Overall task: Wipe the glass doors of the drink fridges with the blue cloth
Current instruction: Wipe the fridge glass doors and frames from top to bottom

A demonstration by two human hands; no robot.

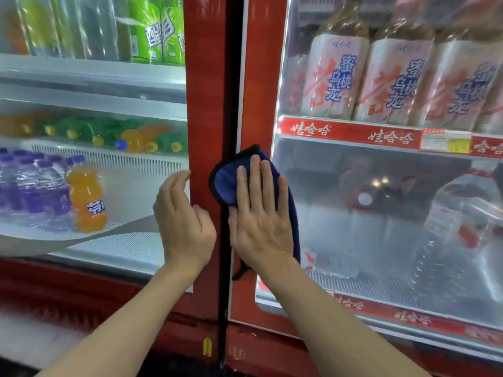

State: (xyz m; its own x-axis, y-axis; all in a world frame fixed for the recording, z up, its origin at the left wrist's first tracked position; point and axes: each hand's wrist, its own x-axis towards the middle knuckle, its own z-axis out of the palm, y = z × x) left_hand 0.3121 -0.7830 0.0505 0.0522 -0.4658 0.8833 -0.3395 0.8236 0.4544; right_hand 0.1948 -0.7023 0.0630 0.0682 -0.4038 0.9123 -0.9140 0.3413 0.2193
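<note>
Right grip: right hand [261,213] flat, fingers straight and spread, pressing the blue cloth [226,183]; nothing pinched.
Left grip: left hand [182,216] loosely curled, holding nothing, by the left fridge's red frame [206,104].
Cloth position: under the right palm, on the red left edge of the right glass door [381,227], just reaching the glass.
Step, judged: starting the right door.
Advice: keep the palm flat with even pressure; work in overlapping passes from the edge across the glass; steady the door with the free hand.
Tea bottles [334,77]: "蜜桃乌龙", "茶".
Shelf strip [310,129]: "娃哈哈", repeated.
Green bottles [155,34]: "醒目".
Orange bottle [87,200]: label only partly readable.
Price tag [446,144]: unreadable.
</note>
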